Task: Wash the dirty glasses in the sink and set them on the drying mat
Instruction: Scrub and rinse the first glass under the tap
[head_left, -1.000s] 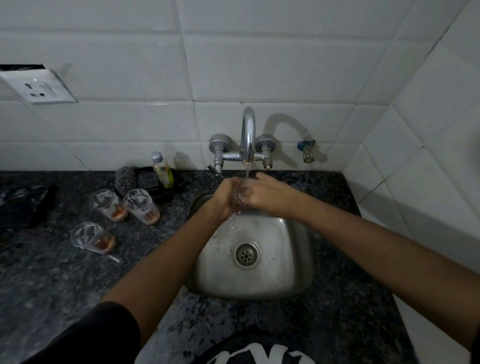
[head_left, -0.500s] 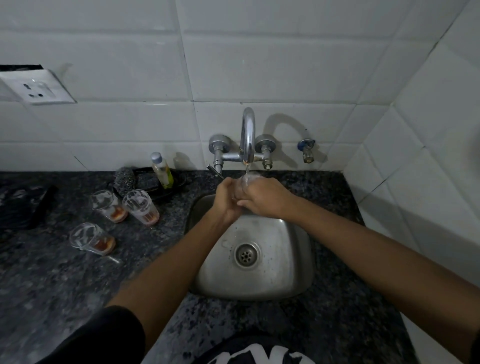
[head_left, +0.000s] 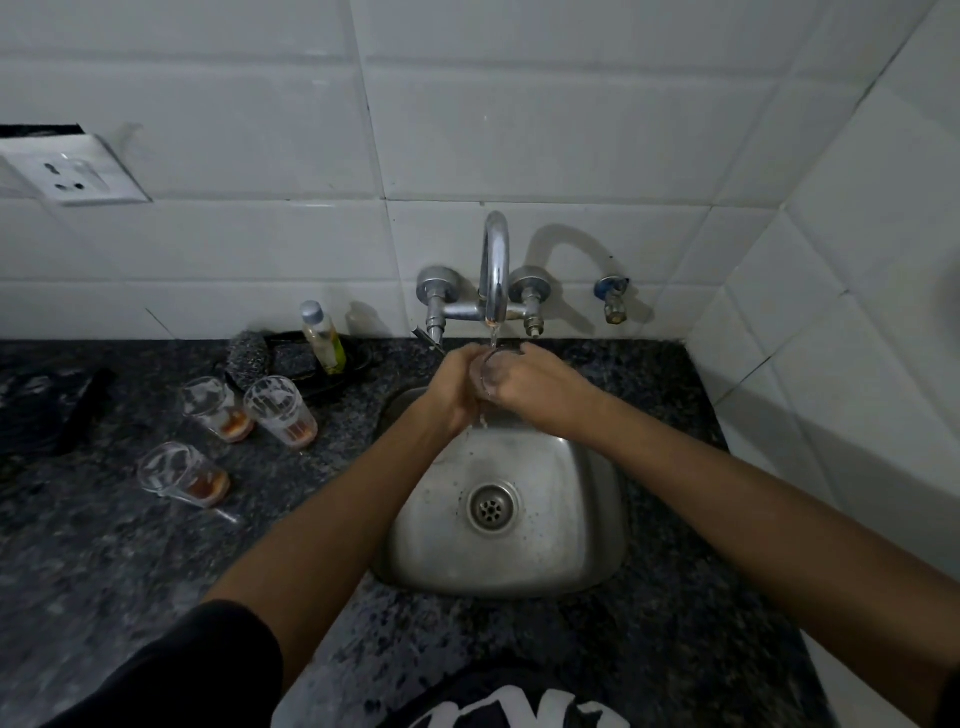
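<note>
A clear glass (head_left: 492, 370) is held under the running tap (head_left: 495, 275), above the back of the steel sink (head_left: 582, 551). My left hand (head_left: 457, 387) grips it from the left and my right hand (head_left: 535, 387) wraps round it from the right. Water runs off the glass into the basin. Three dirty glasses with brown dregs stand on the dark counter to the left: one at the back (head_left: 215, 408), one beside it (head_left: 280, 410), and one nearer me (head_left: 182, 474). A dark mat (head_left: 47, 410) lies at the far left edge.
A small bottle of yellow liquid (head_left: 323, 338) and a scrubber (head_left: 247, 358) sit on a black dish (head_left: 332, 382) behind the glasses. A wall socket (head_left: 72, 174) is on the tiles at left. The tiled side wall (head_left: 841, 322) closes off the right.
Both hands and the glass have risen slightly toward the spout and turned a little around the glass. The glasses on the counter have not moved.
</note>
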